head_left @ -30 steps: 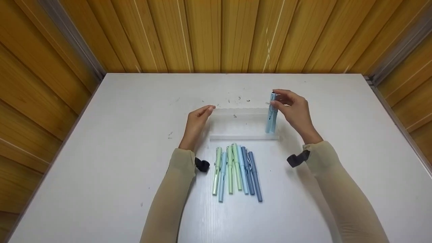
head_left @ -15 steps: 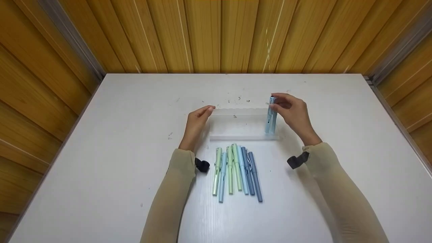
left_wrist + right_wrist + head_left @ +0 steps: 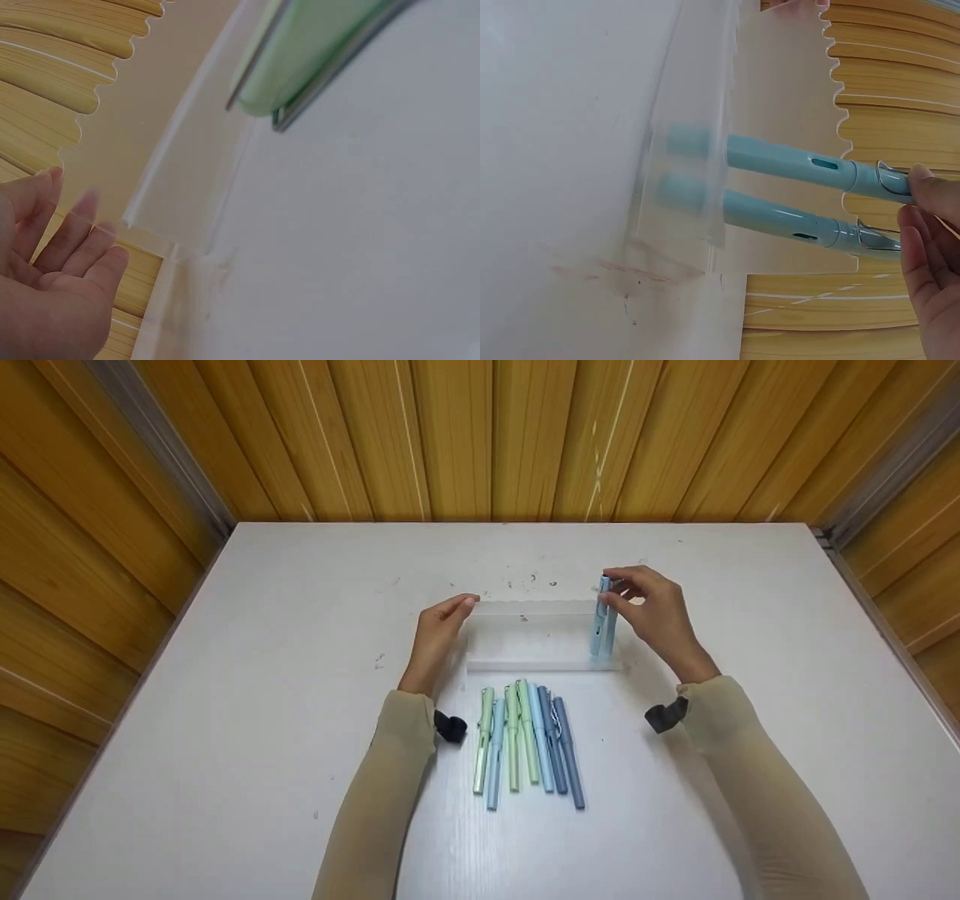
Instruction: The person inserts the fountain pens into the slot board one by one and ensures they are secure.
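A clear pen stand with a scalloped top edge stands on the table. My left hand pinches the upper left corner of its back panel; in the left wrist view, fingers show through the clear plastic. At the stand's right end, my right hand pinches the capped top of a light blue fountain pen. That pen is upright, its lower end behind the stand's front lip. A second light blue pen stands right beside it in the stand, close to my fingers.
In front of the stand lie several capped pens side by side: light green, light blue and dark blue. Slatted wood-look walls rise behind the white table and at both sides.
My right hand has come down slightly with the light blue pen, whose lower end now sits behind the front lip. The left hand and the lying pens stay where they were.
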`<action>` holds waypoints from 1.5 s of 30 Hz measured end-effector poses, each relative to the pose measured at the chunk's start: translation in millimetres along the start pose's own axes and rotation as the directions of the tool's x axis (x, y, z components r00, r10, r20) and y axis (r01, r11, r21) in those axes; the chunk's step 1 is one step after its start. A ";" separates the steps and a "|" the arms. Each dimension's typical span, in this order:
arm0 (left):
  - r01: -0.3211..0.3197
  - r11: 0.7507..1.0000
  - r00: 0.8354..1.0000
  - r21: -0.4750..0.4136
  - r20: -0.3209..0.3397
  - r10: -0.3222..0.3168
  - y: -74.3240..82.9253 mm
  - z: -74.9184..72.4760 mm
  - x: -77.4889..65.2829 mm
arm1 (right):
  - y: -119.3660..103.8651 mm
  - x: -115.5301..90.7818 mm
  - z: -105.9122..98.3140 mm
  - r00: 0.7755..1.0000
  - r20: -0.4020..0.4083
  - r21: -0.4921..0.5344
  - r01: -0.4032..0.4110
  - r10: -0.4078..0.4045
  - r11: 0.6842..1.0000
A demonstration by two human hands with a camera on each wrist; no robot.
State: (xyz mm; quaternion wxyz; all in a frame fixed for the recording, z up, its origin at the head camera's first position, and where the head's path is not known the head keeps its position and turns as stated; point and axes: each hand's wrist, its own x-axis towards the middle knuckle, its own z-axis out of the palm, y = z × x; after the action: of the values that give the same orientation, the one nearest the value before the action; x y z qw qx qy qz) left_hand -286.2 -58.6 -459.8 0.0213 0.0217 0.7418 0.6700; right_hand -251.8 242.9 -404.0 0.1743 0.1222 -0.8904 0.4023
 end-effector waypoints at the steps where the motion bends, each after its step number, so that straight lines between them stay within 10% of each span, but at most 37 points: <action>1: 0.002 1.000 1.000 0.000 0.000 -0.002 0.2 0.0 -0.1 | 0.4 0.3 0.3 1.000 -0.010 -0.014 0.022 -0.022 1.000; 15: 0.005 1.000 1.000 -0.019 0.008 -0.005 0.2 0.0 -1.8 | 8.1 2.7 2.0 0.985 -0.082 -0.113 0.145 -0.155 0.983; 45: -0.007 1.000 1.000 0.005 0.004 0.007 1.6 -0.3 -3.1 | 15.3 10.9 6.7 0.998 0.014 -0.076 0.057 -0.056 0.996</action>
State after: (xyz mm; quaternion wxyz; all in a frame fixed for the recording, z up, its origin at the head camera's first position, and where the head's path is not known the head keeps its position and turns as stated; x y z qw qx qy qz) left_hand -283.2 -58.9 -458.2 0.0204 0.0259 0.7434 0.6681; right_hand -268.5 246.8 -414.0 0.1848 0.1430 -0.9023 0.3623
